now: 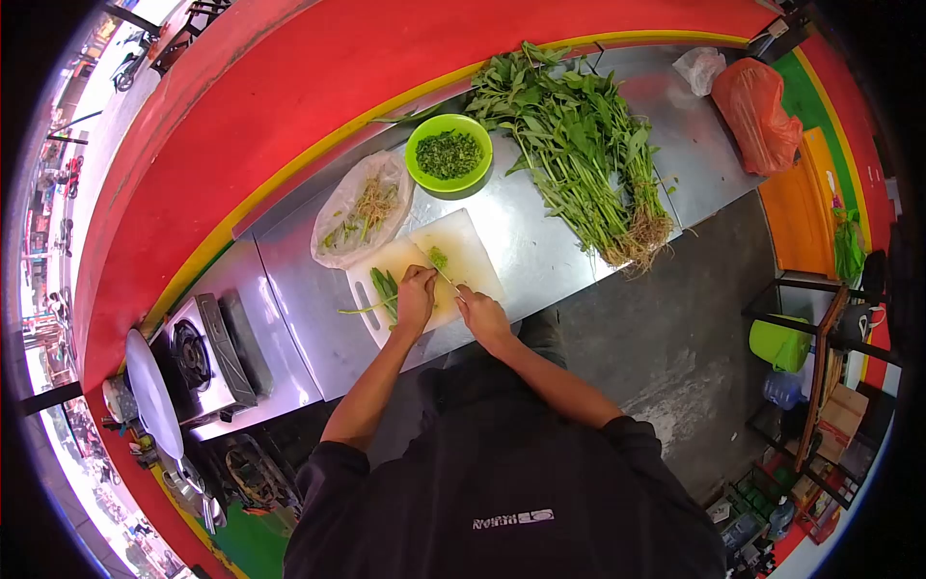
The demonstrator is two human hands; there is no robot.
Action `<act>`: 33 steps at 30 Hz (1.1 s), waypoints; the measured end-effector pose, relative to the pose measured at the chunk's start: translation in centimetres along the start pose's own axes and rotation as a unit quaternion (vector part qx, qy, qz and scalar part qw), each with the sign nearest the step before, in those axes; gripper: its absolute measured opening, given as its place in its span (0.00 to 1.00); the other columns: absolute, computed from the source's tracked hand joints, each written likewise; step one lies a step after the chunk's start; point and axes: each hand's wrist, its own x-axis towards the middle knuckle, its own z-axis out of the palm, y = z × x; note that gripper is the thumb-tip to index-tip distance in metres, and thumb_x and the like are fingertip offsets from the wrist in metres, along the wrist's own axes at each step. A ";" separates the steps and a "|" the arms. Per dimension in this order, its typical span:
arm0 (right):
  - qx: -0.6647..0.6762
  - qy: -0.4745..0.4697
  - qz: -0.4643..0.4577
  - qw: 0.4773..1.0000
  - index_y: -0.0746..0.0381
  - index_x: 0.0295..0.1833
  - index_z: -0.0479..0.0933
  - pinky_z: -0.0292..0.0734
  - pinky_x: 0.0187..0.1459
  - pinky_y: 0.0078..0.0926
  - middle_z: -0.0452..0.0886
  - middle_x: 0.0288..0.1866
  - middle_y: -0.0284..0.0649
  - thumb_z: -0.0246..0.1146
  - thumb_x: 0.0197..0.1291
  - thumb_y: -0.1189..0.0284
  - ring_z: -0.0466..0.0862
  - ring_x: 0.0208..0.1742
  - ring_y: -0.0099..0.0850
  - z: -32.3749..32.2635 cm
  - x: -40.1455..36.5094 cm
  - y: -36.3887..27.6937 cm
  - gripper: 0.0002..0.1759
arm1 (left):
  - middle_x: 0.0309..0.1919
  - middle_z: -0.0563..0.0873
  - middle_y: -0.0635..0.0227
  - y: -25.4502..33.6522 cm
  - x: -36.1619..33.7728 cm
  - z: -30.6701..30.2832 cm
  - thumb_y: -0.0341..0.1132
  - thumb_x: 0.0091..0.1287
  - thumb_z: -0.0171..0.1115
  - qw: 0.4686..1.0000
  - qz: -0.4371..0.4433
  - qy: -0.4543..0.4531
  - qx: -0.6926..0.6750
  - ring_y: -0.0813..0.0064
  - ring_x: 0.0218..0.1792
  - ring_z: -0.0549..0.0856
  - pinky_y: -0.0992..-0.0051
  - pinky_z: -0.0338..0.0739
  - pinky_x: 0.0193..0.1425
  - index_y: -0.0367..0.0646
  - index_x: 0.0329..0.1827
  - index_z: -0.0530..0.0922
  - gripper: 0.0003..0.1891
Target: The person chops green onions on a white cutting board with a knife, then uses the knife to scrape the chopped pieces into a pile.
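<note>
On a white cutting board [468, 234], my right hand [484, 317] is closed around the handle of a knife [447, 279], its blade pointing toward my left hand. My left hand [417, 299] presses down with curled fingers on leafy greens, mostly hidden under it. Leaves and a long stem of the greens [384, 289] stick out to its left. Just past the blade lies a small heap of chopped greens [438, 258]. Beyond the board stands a lime-green bowl [415, 174] holding finely chopped greens. Beside it, an open clear plastic bag [333, 241] contains roots and stem scraps.
A large pile of leafy stalks with roots [588, 154] covers the steel counter [535, 280] to the right. Farther right sits a red plastic bag [757, 116]. A gas stove [198, 357] is at the left, with a red wall [386, 53] behind the counter.
</note>
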 end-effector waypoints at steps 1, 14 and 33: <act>0.012 0.011 -0.012 1.000 0.61 0.60 0.77 0.83 0.41 0.54 0.86 0.36 0.58 0.61 0.74 0.64 0.87 0.38 0.58 0.2 0.2 0.0 0.16 | 0.43 0.88 0.49 0.0 -0.1 0.0 0.23 0.68 0.66 1.000 -0.001 0.008 0.004 0.56 0.38 0.89 0.65 0.83 0.44 0.34 0.45 0.89 0.07; -0.001 0.002 -0.002 1.000 0.61 0.59 0.77 0.83 0.41 0.55 0.86 0.39 0.57 0.59 0.75 0.64 0.87 0.39 0.57 -0.4 0.0 -0.3 0.15 | 0.39 0.88 0.50 0.0 0.8 -0.3 0.23 0.68 0.65 1.000 0.010 0.000 0.015 0.54 0.39 0.88 0.63 0.82 0.45 0.33 0.44 0.87 0.06; 0.007 0.018 -0.014 1.000 0.59 0.58 0.76 0.84 0.39 0.55 0.86 0.37 0.55 0.59 0.75 0.62 0.87 0.37 0.57 0.1 0.4 -0.4 0.15 | 0.41 0.86 0.52 0.9 0.0 -0.6 0.23 0.69 0.65 1.000 -0.014 0.004 0.001 0.55 0.38 0.88 0.62 0.82 0.45 0.33 0.46 0.88 0.07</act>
